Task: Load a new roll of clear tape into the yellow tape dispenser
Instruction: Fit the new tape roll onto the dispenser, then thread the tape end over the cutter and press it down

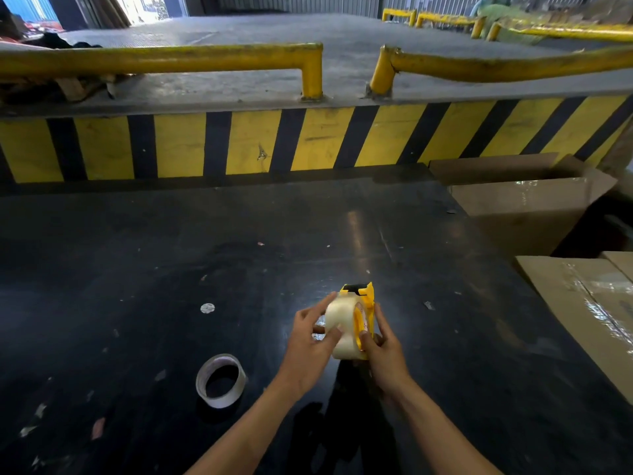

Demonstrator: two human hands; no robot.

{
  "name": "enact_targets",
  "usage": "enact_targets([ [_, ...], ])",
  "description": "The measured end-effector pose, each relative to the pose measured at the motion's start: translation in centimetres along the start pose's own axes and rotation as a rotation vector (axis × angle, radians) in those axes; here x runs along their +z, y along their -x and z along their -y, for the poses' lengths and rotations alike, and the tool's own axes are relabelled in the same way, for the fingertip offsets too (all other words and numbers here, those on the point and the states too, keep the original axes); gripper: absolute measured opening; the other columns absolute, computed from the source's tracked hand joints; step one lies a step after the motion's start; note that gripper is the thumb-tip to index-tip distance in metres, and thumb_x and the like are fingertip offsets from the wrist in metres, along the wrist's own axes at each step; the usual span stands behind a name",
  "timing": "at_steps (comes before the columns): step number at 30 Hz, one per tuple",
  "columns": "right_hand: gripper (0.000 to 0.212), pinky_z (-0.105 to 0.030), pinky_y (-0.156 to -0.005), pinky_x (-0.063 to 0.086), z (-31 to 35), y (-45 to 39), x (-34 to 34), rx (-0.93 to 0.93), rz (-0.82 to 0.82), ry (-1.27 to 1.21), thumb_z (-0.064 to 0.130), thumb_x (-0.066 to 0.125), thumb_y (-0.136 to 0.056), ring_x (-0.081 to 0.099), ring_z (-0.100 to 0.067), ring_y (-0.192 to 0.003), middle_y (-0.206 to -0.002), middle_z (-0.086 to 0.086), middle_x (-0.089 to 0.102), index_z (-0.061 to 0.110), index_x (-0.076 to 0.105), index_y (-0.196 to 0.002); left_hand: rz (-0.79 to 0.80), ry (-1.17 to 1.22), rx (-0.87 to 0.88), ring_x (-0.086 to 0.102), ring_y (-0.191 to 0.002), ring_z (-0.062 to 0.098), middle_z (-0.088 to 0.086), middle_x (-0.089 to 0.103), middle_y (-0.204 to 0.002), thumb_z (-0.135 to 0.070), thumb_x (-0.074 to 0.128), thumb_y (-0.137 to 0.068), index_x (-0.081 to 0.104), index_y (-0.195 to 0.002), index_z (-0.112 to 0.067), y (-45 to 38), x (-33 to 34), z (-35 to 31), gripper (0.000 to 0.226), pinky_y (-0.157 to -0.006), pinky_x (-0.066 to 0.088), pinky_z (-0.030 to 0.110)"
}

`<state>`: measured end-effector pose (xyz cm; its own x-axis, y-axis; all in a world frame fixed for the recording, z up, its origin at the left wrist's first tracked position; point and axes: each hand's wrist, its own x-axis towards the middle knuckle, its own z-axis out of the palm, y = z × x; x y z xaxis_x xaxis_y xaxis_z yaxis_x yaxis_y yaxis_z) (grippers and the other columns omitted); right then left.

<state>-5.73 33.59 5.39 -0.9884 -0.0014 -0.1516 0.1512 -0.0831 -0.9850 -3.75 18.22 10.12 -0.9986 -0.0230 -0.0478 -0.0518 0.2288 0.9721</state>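
Observation:
A full roll of clear tape (342,323) sits against the yellow tape dispenser (365,298), both held above the black table (137,269). My left hand (310,341) presses on the roll's left face, with fingers spread over it. My right hand (383,344) grips the dispenser from the right and below. The dispenser's black-tipped cutter end points away from me. Its handle is hidden behind my right hand. Whether the roll is fully seated on the hub is hidden.
A nearly spent tape roll (221,380) lies on the table to the left of my hands. Cardboard boxes (582,303) stand at the right edge. A yellow-and-black striped dock wall (308,142) with yellow rails (171,58) rises behind the table.

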Motion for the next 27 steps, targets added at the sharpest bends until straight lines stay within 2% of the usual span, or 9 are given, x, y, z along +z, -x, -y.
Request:
enact_targets([
  [2, 0.062, -0.042, -0.079, 0.063, -0.1, 0.0, -0.1, 0.06, 0.045, -0.063, 0.014, 0.058, -0.099, 0.075, -0.03, -0.1, -0.115, -0.015, 0.074, 0.049, 0.037, -0.146, 0.109, 0.064, -0.049, 0.061, -0.12, 0.011, -0.005, 0.043, -0.147, -0.047, 0.076, -0.08, 0.034, -0.149, -0.054, -0.2, -0.6, 0.2, 0.081, -0.104, 0.055, 0.038],
  [3, 0.064, -0.05, -0.085, 0.061, -0.1, 0.0, -0.2, 0.083, 0.079, -0.077, 0.013, 0.06, -0.098, 0.074, -0.035, -0.103, -0.118, -0.018, 0.073, 0.048, 0.038, -0.147, 0.18, 0.105, -0.085, 0.062, -0.121, 0.007, -0.008, 0.042, -0.151, -0.047, 0.078, -0.079, 0.023, -0.153, -0.055, -0.3, -1.0, 0.2, 0.092, -0.103, 0.055, 0.035],
  [6, 0.067, -0.057, -0.089, 0.058, 0.1, 0.1, -0.2, 0.088, 0.156, -0.061, 0.011, 0.062, -0.096, 0.072, -0.038, -0.108, -0.124, -0.019, 0.071, 0.048, 0.039, -0.147, 0.362, 0.158, -0.144, 0.068, -0.107, -0.004, -0.009, 0.046, -0.148, -0.022, 0.076, -0.09, 0.001, -0.154, -0.054, -0.6, -1.5, 0.0, 0.104, -0.081, 0.059, 0.019],
  [12, 0.063, -0.059, -0.093, 0.057, 0.2, 0.2, -0.6, 0.062, 0.219, 0.033, 0.018, 0.058, -0.1, 0.066, -0.032, -0.118, -0.135, -0.015, 0.062, 0.053, 0.035, -0.147, 0.422, 0.184, -0.14, 0.067, -0.114, 0.0, -0.008, 0.052, -0.141, -0.019, 0.081, -0.086, -0.001, -0.157, -0.049, -0.7, -1.8, 0.8, 0.112, -0.089, 0.06, 0.027],
  [16, 0.063, -0.058, -0.095, 0.056, 0.0, 0.3, -1.1, 0.086, 0.262, 0.046, 0.023, 0.058, -0.097, 0.062, -0.031, -0.123, -0.138, -0.011, 0.059, 0.052, 0.035, -0.147, 0.374, 0.233, -0.147, 0.061, -0.128, 0.026, 0.004, 0.052, -0.146, -0.045, 0.091, -0.069, 0.0, -0.154, -0.057, -0.5, -1.5, 1.9, 0.125, -0.106, 0.052, 0.056],
  [18, 0.062, -0.055, -0.093, 0.058, 0.3, 0.4, -1.2, 0.108, 0.295, 0.057, 0.024, 0.06, -0.096, 0.064, -0.033, -0.12, -0.134, -0.013, 0.06, 0.051, 0.037, -0.147, 0.346, 0.255, -0.146, 0.06, -0.13, 0.029, 0.006, 0.052, -0.147, -0.047, 0.091, -0.068, 0.002, -0.153, -0.059, -0.4, -1.2, 2.2, 0.124, -0.107, 0.05, 0.059],
  [21, 0.051, -0.037, -0.088, 0.058, 2.3, 0.2, -1.1, 0.077, 0.253, 0.181, 0.016, 0.052, -0.101, 0.065, -0.025, -0.114, -0.131, -0.013, 0.059, 0.046, 0.046, -0.142, 0.308, 0.252, -0.122, 0.061, -0.128, 0.025, 0.005, 0.051, -0.147, -0.038, 0.09, -0.072, 0.004, -0.153, -0.06, -0.2, -1.2, 2.4, 0.12, -0.105, 0.054, 0.052],
  [24, 0.036, -0.025, -0.091, 0.051, 5.9, 0.1, -1.1, -0.088, 0.142, 0.315, 0.032, 0.058, -0.098, 0.059, -0.003, -0.114, -0.132, 0.004, 0.057, 0.046, 0.058, -0.131, 0.312, 0.222, -0.079, 0.065, -0.117, 0.009, 0.002, 0.052, -0.143, -0.019, 0.084, -0.082, 0.001, -0.155, -0.056, 0.1, -1.3, 2.5, 0.117, -0.086, 0.061, 0.031],
  [27, 0.037, -0.021, -0.089, 0.046, 8.9, 0.3, -0.5, -0.21, 0.281, 0.562, 0.04, 0.07, -0.088, 0.056, -0.001, -0.111, -0.119, 0.016, 0.057, 0.041, 0.065, -0.125, 0.342, 0.181, -0.05, 0.065, -0.111, 0.0, -0.002, 0.05, -0.143, -0.01, 0.08, -0.086, -0.002, -0.157, -0.05, 0.4, -1.5, 2.3, 0.115, -0.081, 0.058, 0.021],
])
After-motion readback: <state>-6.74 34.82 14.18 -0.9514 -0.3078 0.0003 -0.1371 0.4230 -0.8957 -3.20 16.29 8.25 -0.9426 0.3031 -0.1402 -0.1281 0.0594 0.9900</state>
